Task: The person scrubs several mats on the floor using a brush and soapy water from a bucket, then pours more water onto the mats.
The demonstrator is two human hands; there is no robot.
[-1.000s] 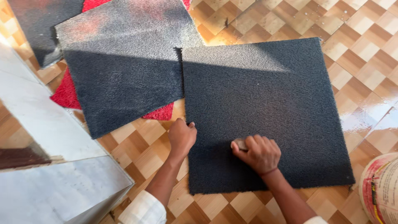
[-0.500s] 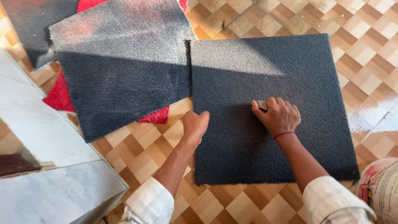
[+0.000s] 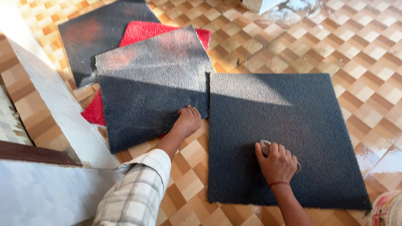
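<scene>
the right hand (image 3: 277,164) is clenched around a small grey block (image 3: 265,147), pressing it on the dark mat (image 3: 289,125) that lies flat on the checkered floor (image 3: 335,46). the left hand (image 3: 187,120), fingers loosely curled and grasping nothing, rests on the neighbouring grey mat (image 3: 146,96), which overlaps a red mat (image 3: 142,31).

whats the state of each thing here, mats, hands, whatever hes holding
right hand: closed around a small grey object, pressed on the mat
small grey object: mostly hidden in the fist
near dark mat: flat on the floor, part sunlit
second dark mat: flat, overlapping the red mat
left hand: resting at the second dark mat's corner
red mat: mostly covered
far dark mat: partly covered
tiled floor: glossy, looks wet
</scene>
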